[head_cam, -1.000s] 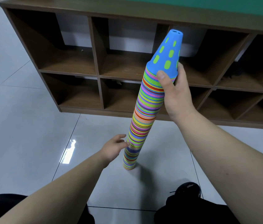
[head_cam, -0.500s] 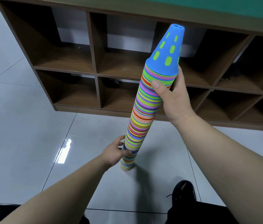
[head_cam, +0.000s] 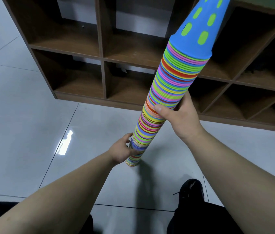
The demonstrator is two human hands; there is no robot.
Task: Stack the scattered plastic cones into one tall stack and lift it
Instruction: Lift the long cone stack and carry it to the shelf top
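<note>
Head view: my right hand [head_cam: 182,120] grips cone stack [head_cam: 172,85] mid-height, left hand [head_cam: 119,151] wraps near base. Risk, I judge: leaning stack buckles, cones separate.

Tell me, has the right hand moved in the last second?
Yes. The right hand slid down the cone stack, away from the blue top cone, now level with the shelf unit's base.
</note>
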